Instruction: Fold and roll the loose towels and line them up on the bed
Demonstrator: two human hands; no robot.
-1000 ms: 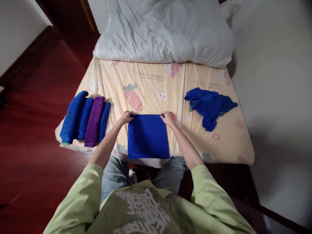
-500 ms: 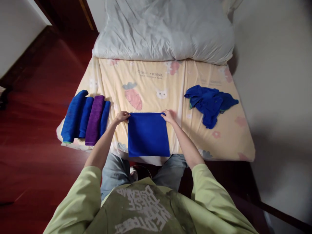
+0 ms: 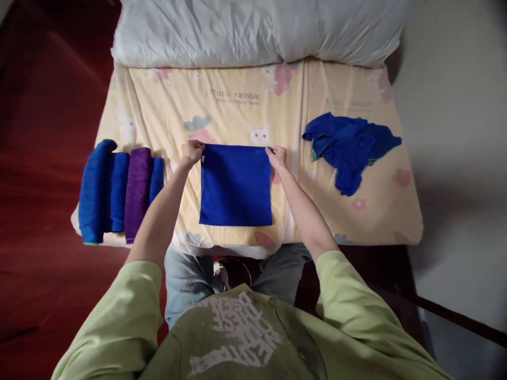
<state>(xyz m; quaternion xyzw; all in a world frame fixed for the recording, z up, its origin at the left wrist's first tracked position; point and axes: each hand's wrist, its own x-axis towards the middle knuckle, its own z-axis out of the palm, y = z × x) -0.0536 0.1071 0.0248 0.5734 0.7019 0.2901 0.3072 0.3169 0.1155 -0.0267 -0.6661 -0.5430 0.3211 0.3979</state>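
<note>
Pinching the far left corner of a flat, rectangular blue fabric cloth (image 3: 236,184) between closed fingertips of the left hand (image 3: 193,152), and the far right corner likewise with the right hand (image 3: 276,156). Holding it spread over a pale yellow, cartoon-printed bedsheet (image 3: 233,121), near the front edge. Having at left four rolled cloths (image 3: 137,184), three blue, one purple, side by side; at right, a crumpled, green-edged blue cloth (image 3: 348,145).
</note>
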